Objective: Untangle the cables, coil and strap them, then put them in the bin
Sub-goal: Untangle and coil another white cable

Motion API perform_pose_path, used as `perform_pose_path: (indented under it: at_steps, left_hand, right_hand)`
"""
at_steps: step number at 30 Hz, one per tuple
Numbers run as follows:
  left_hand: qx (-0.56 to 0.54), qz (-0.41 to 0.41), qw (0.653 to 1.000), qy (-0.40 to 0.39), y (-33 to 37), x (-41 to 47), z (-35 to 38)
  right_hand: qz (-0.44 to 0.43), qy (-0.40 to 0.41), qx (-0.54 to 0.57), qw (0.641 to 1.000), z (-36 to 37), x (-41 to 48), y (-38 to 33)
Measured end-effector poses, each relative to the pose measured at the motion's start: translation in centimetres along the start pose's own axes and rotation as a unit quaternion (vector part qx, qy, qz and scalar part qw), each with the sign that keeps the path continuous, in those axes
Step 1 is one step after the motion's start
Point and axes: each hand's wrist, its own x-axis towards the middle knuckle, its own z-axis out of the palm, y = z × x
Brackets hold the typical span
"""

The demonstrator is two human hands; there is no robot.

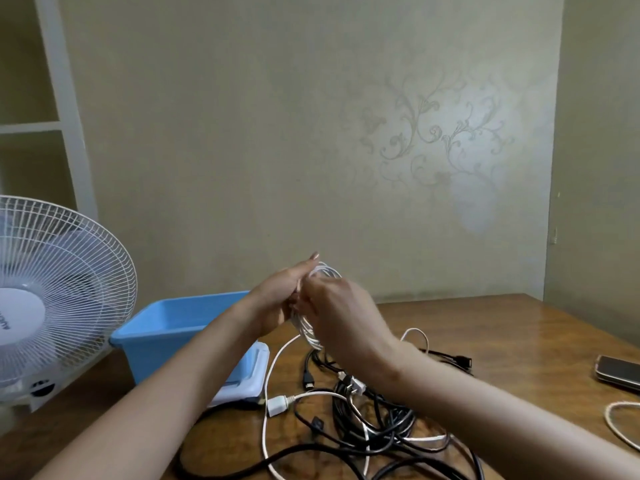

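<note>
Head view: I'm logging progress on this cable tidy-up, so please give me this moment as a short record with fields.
left hand: holds the white coil above the table
right hand: fingers curled round the same coil
loose end: a white strand hangs from the coil to the table
strap: none visible on the coil
tangle: black and white cables heaped on the table
blue bin: left of the hands, no cable visible inside
also there: fan, phone
</note>
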Motion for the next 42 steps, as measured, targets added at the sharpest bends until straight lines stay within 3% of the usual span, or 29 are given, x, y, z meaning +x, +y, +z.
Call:
perform_pose_path:
  at_steps: [3,6,11,14,17,20,21,22,24,25,26,28,30,31,32,35,37,39,42]
  left_hand:
    - [-0.111,-0.026,0.993,-0.039,0.8,0.3,-1.1]
    - [-0.099,-0.026,0.991,-0.081,1.4,0.0,-1.2]
    - [-0.129,0.024,0.979,-0.153,2.1,-0.6,-1.3]
    - [-0.218,0.035,0.936,-0.274,3.3,-0.8,-2.3]
    - [-0.249,0.012,0.924,-0.289,3.6,-1.6,-3.1]
    - [-0.247,0.011,0.914,-0.321,3.7,-1.0,-4.1]
    - [-0.252,0.013,0.909,-0.332,3.5,-0.8,-4.0]
    - [-0.251,0.018,0.908,-0.335,3.7,-0.6,-3.9]
    - [-0.206,0.04,0.938,-0.277,3.5,-0.6,-3.2]
    - [-0.161,0.056,0.962,-0.215,3.4,-0.7,-2.7]
    - [-0.121,0.075,0.977,-0.159,3.2,-0.8,-2.3]
    - [-0.082,0.093,0.986,-0.108,2.7,-0.4,-1.4]
    - [-0.046,0.091,0.991,-0.083,2.2,0.1,-0.5]
    - [-0.024,0.088,0.994,-0.064,1.8,0.3,0.0]
    - [-0.002,0.086,0.995,-0.044,1.6,0.3,0.5]
    - [0.042,0.074,0.996,-0.006,1.1,0.4,1.5]
    - [0.061,0.059,0.996,0.01,0.8,0.5,1.6]
    - [0.086,0.049,0.995,-0.001,0.5,0.5,1.6]
    - [0.094,0.057,0.994,0.013,0.3,0.1,2.1]
  right_hand:
    - [-0.044,0.009,0.015,0.999,2.6,-2.5,-0.3]
    - [-0.05,0.002,0.033,0.998,4.9,-4.0,0.8]
    - [0.023,-0.014,0.264,0.964,4.7,-5.2,2.3]
    - [0.144,-0.094,0.452,0.875,4.0,-7.1,4.6]
    - [0.252,-0.192,0.511,0.799,3.2,-8.8,8.7]
    - [0.327,-0.169,0.507,0.78,2.4,-9.7,12.4]
    - [0.347,-0.144,0.55,0.746,2.2,-10.1,13.7]
    - [0.364,-0.124,0.615,0.688,1.9,-9.8,14.6]
    - [0.386,-0.101,0.727,0.559,1.0,-8.9,15.3]
    - [0.389,-0.097,0.759,0.513,0.2,-8.0,14.9]
    - [0.391,-0.09,0.781,0.478,-0.6,-6.9,14.2]
    - [0.393,-0.053,0.799,0.453,-2.2,-4.7,12.0]
    - [0.375,-0.033,0.801,0.466,-3.7,-2.3,8.5]
    - [0.363,-0.03,0.788,0.497,-4.1,-1.4,7.0]
    - [0.356,-0.038,0.752,0.554,-4.3,-0.5,5.9]
    - [0.33,-0.038,0.5,0.8,-4.0,0.9,4.3]
    - [0.282,-0.008,0.334,0.899,-3.4,1.5,4.1]
    - [0.235,0.035,0.187,0.953,-2.6,2.1,3.8]
    - [0.188,0.027,0.018,0.982,-1.6,2.5,2.6]
